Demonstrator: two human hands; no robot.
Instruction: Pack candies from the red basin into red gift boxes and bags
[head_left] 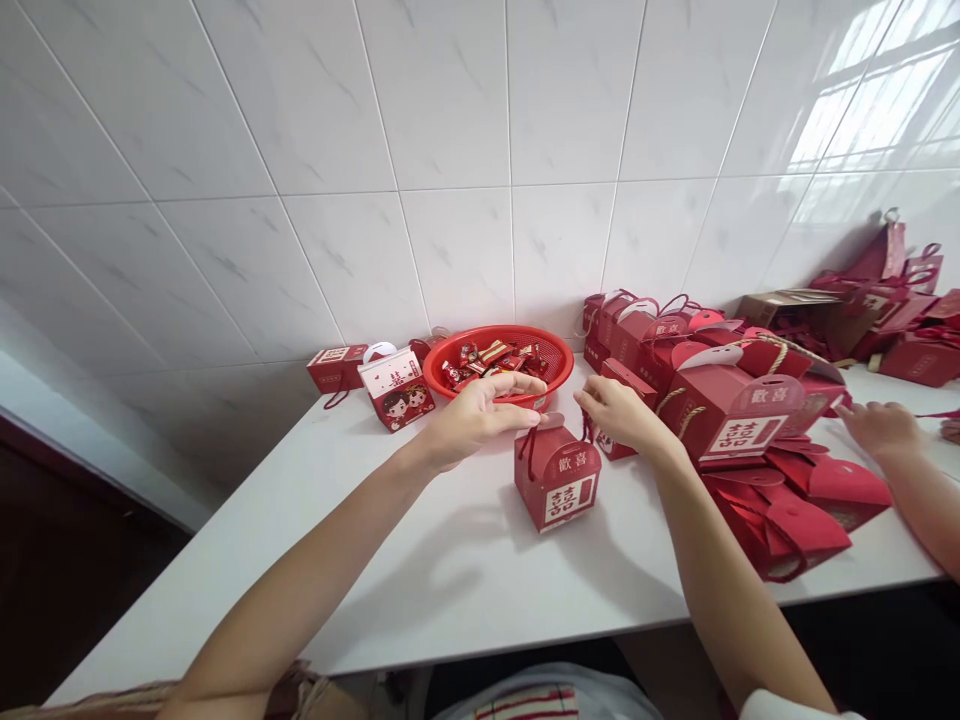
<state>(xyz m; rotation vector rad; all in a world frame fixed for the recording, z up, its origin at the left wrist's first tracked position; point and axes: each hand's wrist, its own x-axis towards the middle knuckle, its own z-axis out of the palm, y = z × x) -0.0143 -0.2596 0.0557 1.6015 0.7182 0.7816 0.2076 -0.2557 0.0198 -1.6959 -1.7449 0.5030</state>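
A small red gift box point(556, 482) with white panels and Chinese lettering stands upright on the white table in front of me. My left hand point(476, 418) is at its upper left, thumb and fingers stretched out and apart, the thumb tip close to the box's top flap; whether it touches cannot be made out. On the other side, my right hand point(621, 408) pinches the dark red cord point(587, 428) of this box. Right behind my hands is a red plastic basket point(559, 352) of wrapped candies point(495, 355).
To the left of the basket stand a white-and-red box with cartoon figures point(405, 400) and a red box point(335, 370). Many red gift boxes point(739, 420) are piled at the right, more point(919, 345) beyond. Another person's hand point(885, 430) reaches in there. A tiled wall point(457, 240) backs the table point(360, 560).
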